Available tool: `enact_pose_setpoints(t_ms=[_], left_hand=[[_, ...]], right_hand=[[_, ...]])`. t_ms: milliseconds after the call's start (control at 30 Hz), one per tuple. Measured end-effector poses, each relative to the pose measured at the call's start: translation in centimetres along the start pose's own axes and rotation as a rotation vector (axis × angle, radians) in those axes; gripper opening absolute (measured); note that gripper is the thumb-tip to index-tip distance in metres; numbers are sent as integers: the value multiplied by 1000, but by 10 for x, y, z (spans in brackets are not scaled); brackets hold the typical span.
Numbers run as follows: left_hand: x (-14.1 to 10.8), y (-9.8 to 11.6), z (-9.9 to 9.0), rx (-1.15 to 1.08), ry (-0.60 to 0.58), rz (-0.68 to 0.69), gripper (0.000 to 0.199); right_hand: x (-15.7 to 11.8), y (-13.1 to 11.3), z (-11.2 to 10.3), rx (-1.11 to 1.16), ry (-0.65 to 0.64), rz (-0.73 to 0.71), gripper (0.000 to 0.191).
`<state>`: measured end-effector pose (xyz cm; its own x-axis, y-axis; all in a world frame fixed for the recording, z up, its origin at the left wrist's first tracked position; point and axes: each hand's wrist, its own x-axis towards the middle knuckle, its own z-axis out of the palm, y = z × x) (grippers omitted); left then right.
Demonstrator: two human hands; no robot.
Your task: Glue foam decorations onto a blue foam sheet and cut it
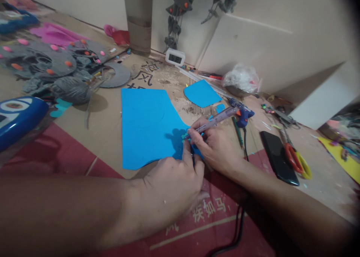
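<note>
A large blue sheet (146, 126) with a curved cut edge lies flat on the table. My right hand (215, 142) grips a pale patterned pen (218, 119), its tip down at the sheet's right part. Beside the tip, my left hand (177, 176) presses an index finger on a small teal piece (183, 136) lying on the sheet; its other fingers are bent, partly hidden. Farther back, a smaller blue piece (201, 93) rests on a bristly block.
A black phone (278, 157) and red-yellow scissors (297, 161) lie right, near a blue glue gun (244, 116) with its cord. At the back stands a small white clock (175, 57). Grey decorated pieces (42, 60) and a blue-white object (22, 118) occupy the left.
</note>
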<state>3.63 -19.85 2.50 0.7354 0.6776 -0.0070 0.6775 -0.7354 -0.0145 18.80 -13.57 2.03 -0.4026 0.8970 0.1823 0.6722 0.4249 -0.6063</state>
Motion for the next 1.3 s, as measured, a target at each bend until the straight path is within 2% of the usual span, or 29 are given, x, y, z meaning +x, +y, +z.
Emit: enact_pose_setpoints(t_ms=[1033, 1100, 1200, 1300], left_hand=[[-2, 0, 1, 14, 54, 6, 84], [-2, 0, 0, 7, 45, 5, 82], [-1, -1, 0, 0, 19, 19, 74], [0, -1, 2, 5, 6, 26, 74]], right_hand=[[1, -4, -2, -10, -76, 18, 30], [-2, -1, -2, 92, -25, 22, 27], [-9, 7, -4, 299, 154, 34, 24], [-20, 17, -6, 316, 253, 18, 26]])
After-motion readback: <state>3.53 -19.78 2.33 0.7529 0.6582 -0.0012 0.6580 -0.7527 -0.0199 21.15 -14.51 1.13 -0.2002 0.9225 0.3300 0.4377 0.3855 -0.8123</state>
